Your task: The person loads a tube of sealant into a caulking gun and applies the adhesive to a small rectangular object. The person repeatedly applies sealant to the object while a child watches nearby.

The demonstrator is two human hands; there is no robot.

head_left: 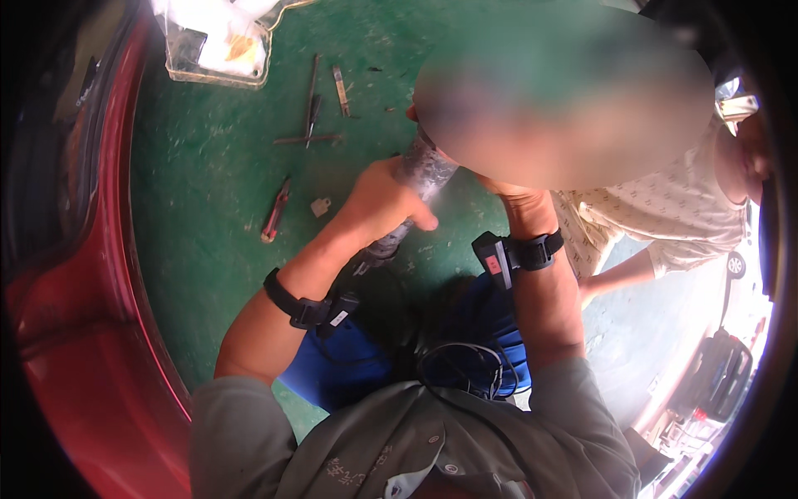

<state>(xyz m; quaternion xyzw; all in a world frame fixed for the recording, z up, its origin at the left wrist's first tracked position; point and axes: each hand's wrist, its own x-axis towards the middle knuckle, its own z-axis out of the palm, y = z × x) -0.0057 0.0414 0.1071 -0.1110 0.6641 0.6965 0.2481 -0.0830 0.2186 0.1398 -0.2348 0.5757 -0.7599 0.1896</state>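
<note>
Two hands: both of the person's own hands come up from the lower edge, each with a black wrist strap, and meet at one dark grey mottled tube (420,170).
Tube's place: held up in the air above the green painted floor (208,166), in front of the person's blue-clad knees (486,320).
Long axis: slanted, running from its lower end near the left wrist strap up and to the right, where its upper end goes under the blurred patch.
Left hand (382,204): its grip is wrapped round the tube's middle from the left side, thumb laid across the front, fingers behind; a full, closed hold.
Right hand (511,195): only the wrist and the heel show, reaching toward the tube's upper end; the blur hides the fingers, so I cannot tell whether its grip is closed or slack.
Nearer hand: the left one, plainly on the tube; the right lies further up the same axis.
Left of the tube: a red-handled tool (275,212) and a small pale scrap lie on the floor, well apart from it.
Above-left of the tube: thin dark metal rods (312,104), crossed, and beyond them a clear plastic tray (218,50).
Far left of the tube: a curved red body panel (100,274).
Right of the tube: another person in a pale patterned shirt (665,216), just beside it.
</note>
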